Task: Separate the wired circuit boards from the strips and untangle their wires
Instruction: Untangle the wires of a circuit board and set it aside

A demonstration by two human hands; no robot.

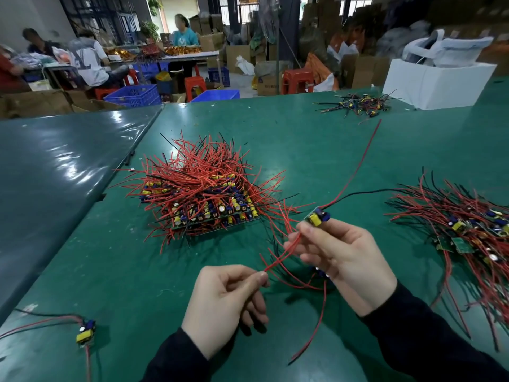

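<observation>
My right hand (338, 252) holds a small circuit board (317, 217) with a yellow and a blue part above the green table (115, 260). Its long red wire (360, 161) and a black wire (366, 192) trail away up and to the right. My left hand (225, 301) pinches the ends of the board's short red wires (281, 257) between thumb and forefinger. A stack of board strips (209, 208) covered in tangled red and black wires lies ahead. More wires and another board lie under my right hand, partly hidden.
A pile of wired boards (465, 230) lies at the right. One single board (86, 330) with wires sits at the near left. A small wire pile (358, 104) and a white box (438, 81) stand far right. People work at tables behind.
</observation>
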